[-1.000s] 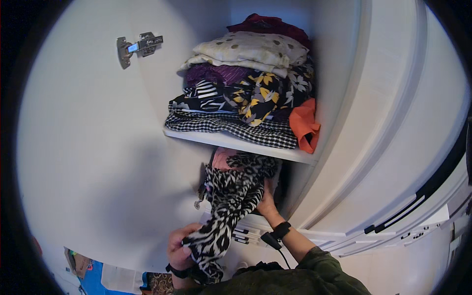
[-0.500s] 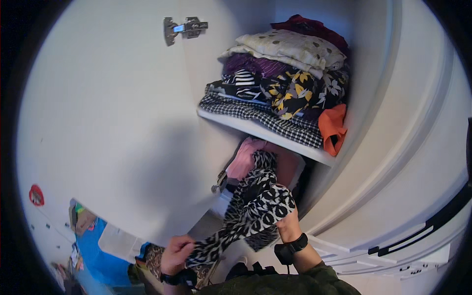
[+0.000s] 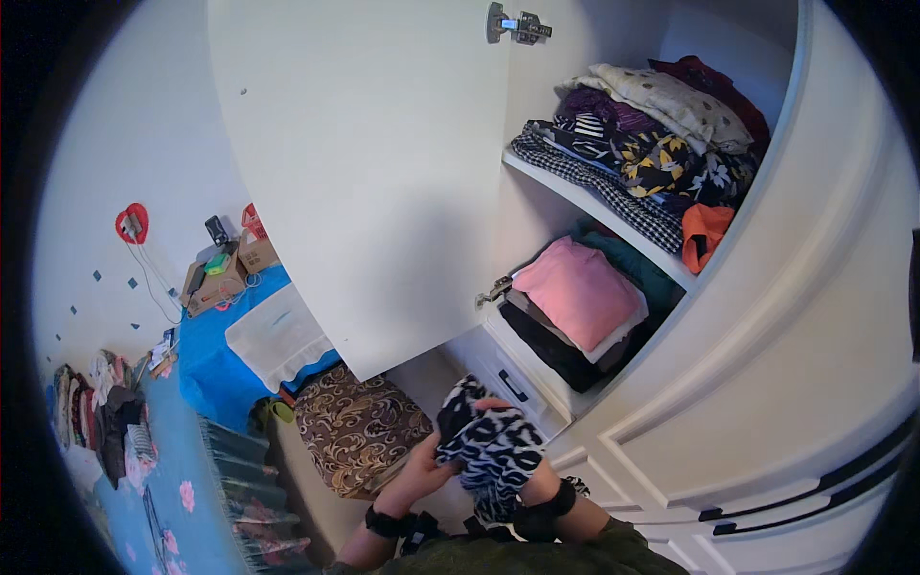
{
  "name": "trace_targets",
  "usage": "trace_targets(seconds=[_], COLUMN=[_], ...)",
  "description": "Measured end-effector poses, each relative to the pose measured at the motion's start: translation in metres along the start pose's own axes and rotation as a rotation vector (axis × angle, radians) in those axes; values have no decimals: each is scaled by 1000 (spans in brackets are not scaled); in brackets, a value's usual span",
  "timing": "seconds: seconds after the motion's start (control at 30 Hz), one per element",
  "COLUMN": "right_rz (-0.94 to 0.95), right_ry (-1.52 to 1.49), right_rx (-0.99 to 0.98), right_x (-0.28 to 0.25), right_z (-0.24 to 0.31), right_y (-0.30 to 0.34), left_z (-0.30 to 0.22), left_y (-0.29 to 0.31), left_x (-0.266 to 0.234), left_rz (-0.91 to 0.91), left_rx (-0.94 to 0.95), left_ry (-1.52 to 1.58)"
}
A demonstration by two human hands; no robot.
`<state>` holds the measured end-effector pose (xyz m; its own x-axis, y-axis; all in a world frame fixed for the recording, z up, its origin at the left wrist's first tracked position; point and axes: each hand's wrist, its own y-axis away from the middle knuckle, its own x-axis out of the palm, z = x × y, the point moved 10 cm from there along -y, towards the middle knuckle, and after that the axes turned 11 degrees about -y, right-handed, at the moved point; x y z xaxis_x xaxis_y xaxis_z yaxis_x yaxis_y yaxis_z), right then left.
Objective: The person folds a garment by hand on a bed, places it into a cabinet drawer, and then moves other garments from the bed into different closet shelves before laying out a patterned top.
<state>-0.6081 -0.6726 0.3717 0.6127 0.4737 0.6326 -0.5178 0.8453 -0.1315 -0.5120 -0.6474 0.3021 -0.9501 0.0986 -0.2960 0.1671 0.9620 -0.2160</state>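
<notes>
A black-and-white patterned garment (image 3: 491, 462) is bunched up between my hands, in front of the open wardrobe. My left hand (image 3: 420, 471) grips its left edge, fingers closed on the fabric. On the other side my right hand (image 3: 493, 403) holds it too, with cloth draped over most of the hand and only some fingers showing. Beyond my hands, the lower compartment holds a folded pink garment (image 3: 583, 292) on top of dark and grey folded clothes (image 3: 546, 337).
An upper shelf (image 3: 596, 199) carries a stack of patterned clothes (image 3: 661, 163) and an orange cloth (image 3: 707, 237). The white wardrobe door (image 3: 369, 172) stands open at left. A brown patterned stool-like box (image 3: 359, 426), a blue-covered table (image 3: 216, 369) and a floral bed (image 3: 182, 489) lie left.
The garment has come away from the lower compartment and is now gathered between my closer-set hands. The pink garment is uncovered. My view has swung left, showing more of the room.
</notes>
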Motion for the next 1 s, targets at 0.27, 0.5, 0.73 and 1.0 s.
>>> trace_targets(seconds=[0.27,0.5,0.73,1.0], right_rz=[102,192,480,721], right_ry=[125,63,-133,-137], right_rx=[4,1,82,236], right_x=[89,184,312,340], right_z=[-44,-128,-177,-213], right_y=[-15,-50,-80,-92], left_z=[14,-27,-42,-62], left_y=[119,234,326,346], left_x=[-141,-263,-353,-383], left_rz=[-279,-502,-799,-1032], left_rx=[-294,-268,-197,-20], left_ry=[-205,-86,-61,402])
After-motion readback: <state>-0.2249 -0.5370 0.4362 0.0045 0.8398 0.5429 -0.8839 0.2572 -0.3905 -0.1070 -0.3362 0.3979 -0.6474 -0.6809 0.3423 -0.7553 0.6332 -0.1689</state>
